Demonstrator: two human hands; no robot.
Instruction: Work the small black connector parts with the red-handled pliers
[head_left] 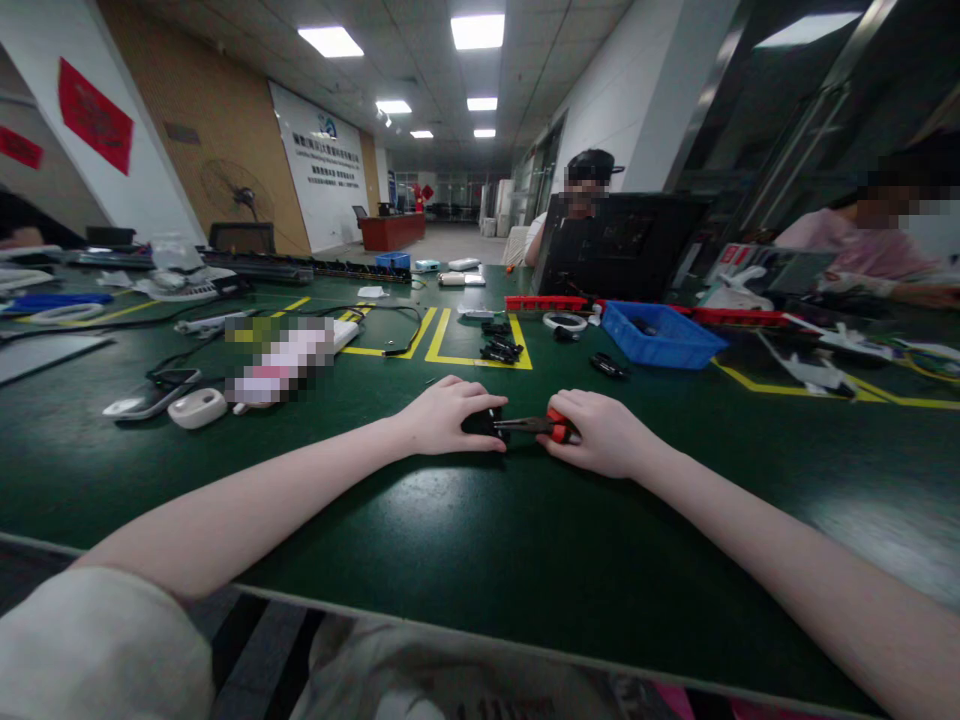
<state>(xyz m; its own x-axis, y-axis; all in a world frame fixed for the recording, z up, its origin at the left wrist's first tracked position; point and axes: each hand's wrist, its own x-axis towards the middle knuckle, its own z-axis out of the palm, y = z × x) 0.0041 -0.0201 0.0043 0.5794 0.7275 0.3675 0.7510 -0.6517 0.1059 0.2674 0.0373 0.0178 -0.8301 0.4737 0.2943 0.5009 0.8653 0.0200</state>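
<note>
My left hand (451, 417) grips a small black plastic part (491, 424) between thumb and fingers, low over the green table. In my right hand (600, 432) is a pair of long-nose pliers (534, 425) with red-orange handles, its grip wrapped by my fingers. The plier jaws point left and reach the black part; whether they clamp it I cannot tell. Just beyond my hands lies a pile of similar black parts (501, 345), inside a yellow taped outline. Another black part (609, 366) rests to the right of the pile.
A blue bin (660, 335) stands right of the pile, near a white cable coil (564, 322). On the left lie a white case (197, 408), a phone-like device (152, 394) and cables. A black monitor (615, 245) stands at the back. Two people sit across the table.
</note>
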